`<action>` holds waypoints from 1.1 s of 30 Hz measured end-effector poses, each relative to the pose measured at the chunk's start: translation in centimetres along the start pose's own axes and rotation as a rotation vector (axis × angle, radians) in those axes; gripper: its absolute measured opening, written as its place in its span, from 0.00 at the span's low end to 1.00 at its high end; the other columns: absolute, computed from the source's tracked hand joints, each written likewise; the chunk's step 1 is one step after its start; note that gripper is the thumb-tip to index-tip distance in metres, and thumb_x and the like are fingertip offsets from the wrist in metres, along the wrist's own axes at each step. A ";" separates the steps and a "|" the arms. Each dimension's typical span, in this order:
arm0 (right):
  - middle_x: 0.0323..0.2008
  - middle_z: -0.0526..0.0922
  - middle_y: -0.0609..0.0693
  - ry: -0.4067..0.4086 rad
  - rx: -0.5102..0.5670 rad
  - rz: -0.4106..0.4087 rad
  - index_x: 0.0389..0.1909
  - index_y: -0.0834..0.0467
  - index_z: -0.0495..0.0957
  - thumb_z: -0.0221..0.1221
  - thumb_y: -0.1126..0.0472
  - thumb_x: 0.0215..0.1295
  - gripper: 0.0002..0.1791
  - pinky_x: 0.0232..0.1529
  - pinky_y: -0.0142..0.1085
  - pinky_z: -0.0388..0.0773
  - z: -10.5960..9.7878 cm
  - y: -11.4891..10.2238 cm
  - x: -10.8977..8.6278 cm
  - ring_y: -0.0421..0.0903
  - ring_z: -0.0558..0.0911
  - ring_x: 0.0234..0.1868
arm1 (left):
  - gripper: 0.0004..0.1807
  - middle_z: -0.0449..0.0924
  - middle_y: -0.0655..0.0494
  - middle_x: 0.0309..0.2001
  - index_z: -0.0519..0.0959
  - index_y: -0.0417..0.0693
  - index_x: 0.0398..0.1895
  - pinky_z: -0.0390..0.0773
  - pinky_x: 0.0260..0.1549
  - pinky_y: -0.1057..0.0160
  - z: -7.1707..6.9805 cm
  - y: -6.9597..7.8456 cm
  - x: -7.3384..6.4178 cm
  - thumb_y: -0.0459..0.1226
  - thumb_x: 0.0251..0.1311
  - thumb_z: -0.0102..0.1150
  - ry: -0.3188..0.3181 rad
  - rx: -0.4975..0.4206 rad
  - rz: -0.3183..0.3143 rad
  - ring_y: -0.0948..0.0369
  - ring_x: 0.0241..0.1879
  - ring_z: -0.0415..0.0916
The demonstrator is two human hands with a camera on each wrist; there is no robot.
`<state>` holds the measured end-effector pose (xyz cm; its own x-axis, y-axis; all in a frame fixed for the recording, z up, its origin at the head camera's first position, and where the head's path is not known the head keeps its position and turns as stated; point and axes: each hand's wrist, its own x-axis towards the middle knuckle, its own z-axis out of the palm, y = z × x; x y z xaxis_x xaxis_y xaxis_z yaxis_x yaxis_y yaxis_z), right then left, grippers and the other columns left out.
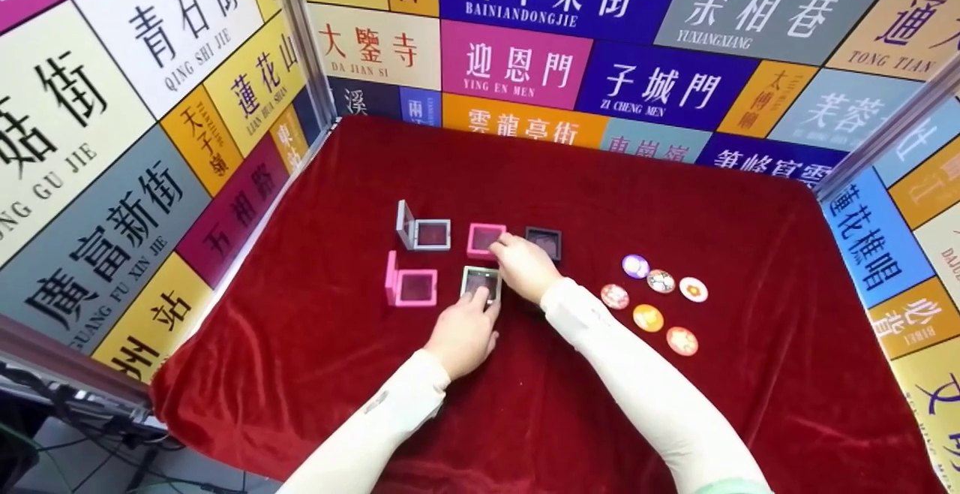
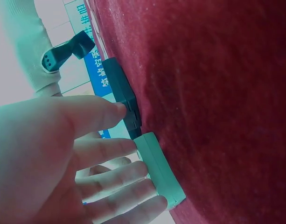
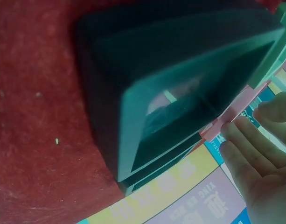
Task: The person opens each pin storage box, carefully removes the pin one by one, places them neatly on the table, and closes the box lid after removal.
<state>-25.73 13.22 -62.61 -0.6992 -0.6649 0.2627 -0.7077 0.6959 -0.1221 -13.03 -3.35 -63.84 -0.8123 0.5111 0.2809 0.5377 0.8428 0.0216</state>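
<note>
My left hand (image 1: 463, 334) rests its fingers on a pale green square case (image 1: 470, 275) with a dark window. In the left wrist view the fingertips lie along the edge of the green case (image 2: 161, 172), thumb apart. The right hand (image 1: 527, 265) touches the right edge of a pink square case (image 1: 487, 228); its fingers look fairly straight in the right wrist view, and part of the pink case (image 3: 236, 109) shows at their tips. A black case (image 1: 551, 233), partly behind the right wrist, stands large in the right wrist view.
Left of the hands, a grey case (image 1: 448, 234) and another pink case (image 1: 417, 302) stand with lids raised. Several round printed badges (image 1: 648, 318) lie at the right on the red cloth (image 1: 600, 186). Panels with printed characters (image 1: 517, 62) enclose the table's back and sides.
</note>
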 end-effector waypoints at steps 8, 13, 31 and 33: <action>0.41 0.83 0.60 0.023 0.004 -0.011 0.42 0.66 0.83 0.66 0.75 0.61 0.09 0.44 0.52 0.85 0.7 -0.1 -0.1 0.61 0.86 0.40 | 0.28 0.77 0.44 0.53 0.86 0.43 0.62 0.87 0.38 0.54 0.1 0.0 -0.5 0.47 0.62 0.75 0.004 -0.009 -0.012 0.47 0.48 0.81; 0.40 0.84 0.60 0.024 0.005 0.008 0.40 0.65 0.82 0.66 0.75 0.60 0.08 0.42 0.55 0.84 1.1 -0.3 0.2 0.63 0.86 0.39 | 0.28 0.77 0.43 0.52 0.86 0.41 0.60 0.87 0.37 0.54 0.1 0.0 -0.8 0.47 0.62 0.76 0.003 -0.015 -0.017 0.47 0.47 0.81; 0.35 0.84 0.59 0.002 0.003 0.075 0.36 0.64 0.80 0.63 0.76 0.60 0.07 0.40 0.55 0.84 0.6 -0.2 0.8 0.63 0.87 0.37 | 0.33 0.78 0.39 0.54 0.79 0.41 0.69 0.85 0.42 0.44 -4.3 -5.3 -2.6 0.33 0.59 0.77 0.369 -0.238 -0.289 0.42 0.50 0.79; 0.35 0.84 0.60 -0.003 -0.010 0.069 0.36 0.64 0.80 0.63 0.76 0.60 0.06 0.40 0.56 0.84 0.4 -0.1 0.7 0.63 0.87 0.37 | 0.39 0.76 0.36 0.53 0.75 0.39 0.72 0.85 0.39 0.42 -4.5 -6.7 -3.3 0.34 0.57 0.81 0.377 -0.226 -0.423 0.39 0.50 0.77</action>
<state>-26.22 12.60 -62.83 -0.7469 -0.6159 0.2509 -0.6565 0.7430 -0.1305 -12.99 -11.46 -60.58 -0.8525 0.0104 0.5226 0.2540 0.8821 0.3968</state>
